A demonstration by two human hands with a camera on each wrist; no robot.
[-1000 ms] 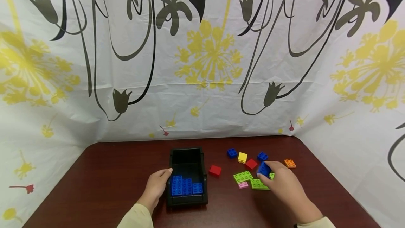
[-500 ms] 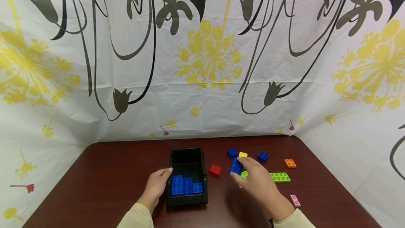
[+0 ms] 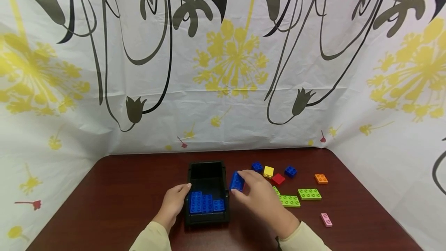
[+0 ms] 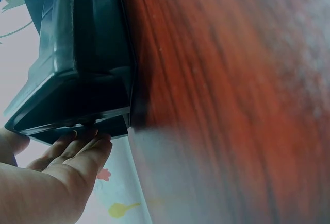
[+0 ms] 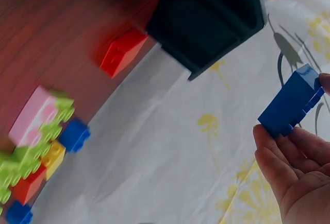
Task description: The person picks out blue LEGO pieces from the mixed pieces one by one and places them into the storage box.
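Note:
My left hand [image 3: 171,205] grips the left side of a black bin [image 3: 207,219], thumb at the rim; in the left wrist view the fingers [image 4: 85,154] lie against its outer wall. Three blue bricks, one long [image 3: 196,202], one medium [image 3: 207,203] and one short [image 3: 218,205], sit side by side in the bin's near end, studs up. To the right of the bin my right hand [image 3: 261,196] pinches another long blue brick [image 3: 237,181] between thumb and fingertips, raised above the table. The right wrist view shows this brick [image 5: 290,100] tilted, studs facing the palm.
Right of the bin lie small blue bricks [image 3: 290,171], a yellow brick [image 3: 268,172], a red brick [image 3: 278,179], green bricks [image 3: 309,194], an orange brick [image 3: 321,178] and a pink brick [image 3: 326,219]. Another red brick [image 5: 122,52] is mostly hidden behind my right hand in the head view.
My right hand has carried the long blue brick leftward from above the loose bricks to beside the bin. My left hand stays on the bin.

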